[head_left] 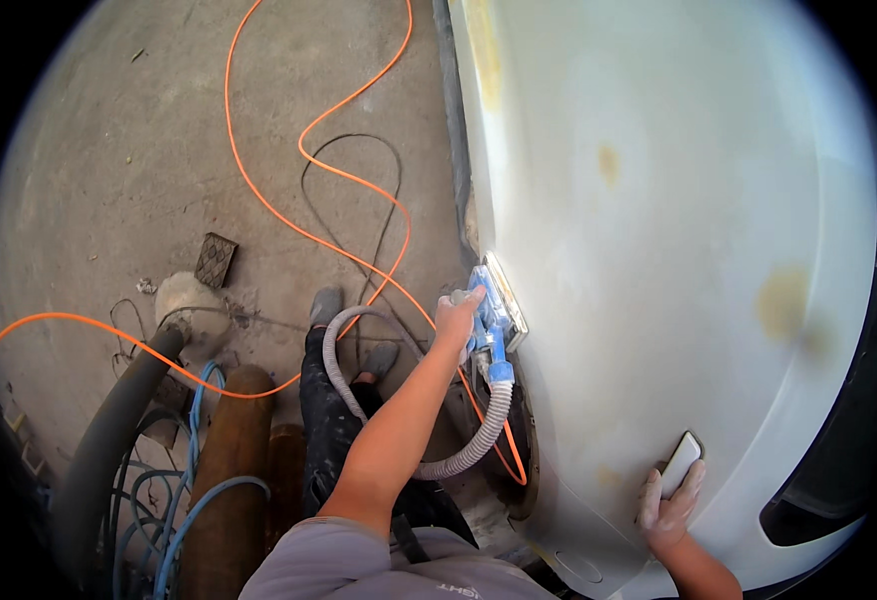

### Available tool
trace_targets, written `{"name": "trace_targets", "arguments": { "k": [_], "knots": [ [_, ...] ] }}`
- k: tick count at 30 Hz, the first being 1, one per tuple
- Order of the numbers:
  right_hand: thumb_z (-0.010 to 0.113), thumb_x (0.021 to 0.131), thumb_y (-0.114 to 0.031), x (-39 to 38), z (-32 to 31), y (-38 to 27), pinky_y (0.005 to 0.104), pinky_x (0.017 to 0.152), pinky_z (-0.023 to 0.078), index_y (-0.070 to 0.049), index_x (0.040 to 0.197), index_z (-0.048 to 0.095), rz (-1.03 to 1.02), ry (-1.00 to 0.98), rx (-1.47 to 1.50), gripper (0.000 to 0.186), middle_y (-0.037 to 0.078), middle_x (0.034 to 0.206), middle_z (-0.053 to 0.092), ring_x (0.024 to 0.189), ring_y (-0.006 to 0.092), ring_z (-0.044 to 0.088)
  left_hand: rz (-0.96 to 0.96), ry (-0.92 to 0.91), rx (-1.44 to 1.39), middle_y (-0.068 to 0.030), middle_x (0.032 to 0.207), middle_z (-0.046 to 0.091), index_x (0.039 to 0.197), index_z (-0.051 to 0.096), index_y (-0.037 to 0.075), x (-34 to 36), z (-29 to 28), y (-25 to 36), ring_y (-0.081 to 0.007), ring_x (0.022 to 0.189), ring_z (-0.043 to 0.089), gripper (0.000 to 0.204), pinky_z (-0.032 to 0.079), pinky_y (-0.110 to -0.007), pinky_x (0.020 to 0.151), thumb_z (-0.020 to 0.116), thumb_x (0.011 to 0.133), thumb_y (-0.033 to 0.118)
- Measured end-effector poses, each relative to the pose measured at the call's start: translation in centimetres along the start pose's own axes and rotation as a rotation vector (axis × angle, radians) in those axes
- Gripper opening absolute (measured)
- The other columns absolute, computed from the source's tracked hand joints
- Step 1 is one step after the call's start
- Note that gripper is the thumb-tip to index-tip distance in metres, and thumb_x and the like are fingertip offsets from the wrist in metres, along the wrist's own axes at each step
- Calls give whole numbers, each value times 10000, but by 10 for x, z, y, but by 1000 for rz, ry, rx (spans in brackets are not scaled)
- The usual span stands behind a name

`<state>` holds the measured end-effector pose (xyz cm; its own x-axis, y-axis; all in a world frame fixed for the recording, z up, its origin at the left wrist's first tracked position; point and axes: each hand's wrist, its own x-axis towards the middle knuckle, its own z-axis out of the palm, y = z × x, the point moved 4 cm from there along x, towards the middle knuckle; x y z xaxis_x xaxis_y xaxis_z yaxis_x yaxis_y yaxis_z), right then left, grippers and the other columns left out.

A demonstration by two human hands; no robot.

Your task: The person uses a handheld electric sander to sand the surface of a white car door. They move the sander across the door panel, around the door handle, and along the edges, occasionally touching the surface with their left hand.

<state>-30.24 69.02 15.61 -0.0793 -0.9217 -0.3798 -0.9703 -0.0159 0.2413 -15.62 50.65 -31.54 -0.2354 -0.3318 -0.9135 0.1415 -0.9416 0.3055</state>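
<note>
My left hand [459,318] is closed around a blue power sander [487,310], its pale flat pad held against the side edge of a whitish car body panel [649,260]. A grey ribbed hose [474,440] runs from the sander's lower end and curves back past my left forearm. Lower right, my right hand [669,508] lies on the panel, dusty, with fingers and thumb on either side of a small pale rounded block [681,464] with a dark edge. The block's underside is hidden. Yellowish-brown patches [785,303] mark the panel in several places.
An orange hose [259,205] loops over the concrete floor [139,130] beside a thin dark cable [396,180]. On the left stand a thick dark hose [119,440], coiled blue hoses [174,490] and brown cylinders [227,480]. A dark patterned pad [217,260] lies beyond them. My feet [327,305] are among the hoses.
</note>
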Motion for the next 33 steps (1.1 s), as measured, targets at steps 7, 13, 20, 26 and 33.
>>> {"name": "trace_targets", "arguments": {
  "k": [7,13,20,26,33],
  "knots": [
    [733,920,-42,-11,7,5,634,813,493,229,1459,274,265,52,224,758,496,1261,473,924,598,572,54,-14,123,-83,1059,628,1131,580,12,-33,3,-2,-191,1033,608,574,488,-368,928,846,871,449],
    [711,931,-34,-2,0,2,610,741,484,218,1477,236,238,98,260,765,418,1161,523,811,514,571,12,34,93,-96,1072,630,1157,584,-1,-35,2,-37,-192,1005,618,575,507,-375,889,835,882,437],
    [639,981,-12,43,-19,-9,437,571,485,122,1558,167,67,185,131,757,207,957,568,578,244,549,9,22,-12,-83,1036,633,1154,578,-6,18,-3,0,-173,917,621,539,515,-348,825,828,896,395],
    [626,990,-9,50,-30,-25,417,568,491,131,1554,168,-67,61,-119,740,208,971,556,581,236,549,22,18,124,-112,1107,655,1201,579,-25,-67,3,-27,-198,1011,625,638,511,-362,898,855,858,437],
    [607,993,22,41,-20,-12,390,523,489,94,1582,128,65,126,112,763,213,1034,543,573,209,550,-63,-29,-127,-239,1240,635,1284,513,-116,29,-1,26,-299,1121,645,785,511,-423,977,838,852,453]
  ]
}}
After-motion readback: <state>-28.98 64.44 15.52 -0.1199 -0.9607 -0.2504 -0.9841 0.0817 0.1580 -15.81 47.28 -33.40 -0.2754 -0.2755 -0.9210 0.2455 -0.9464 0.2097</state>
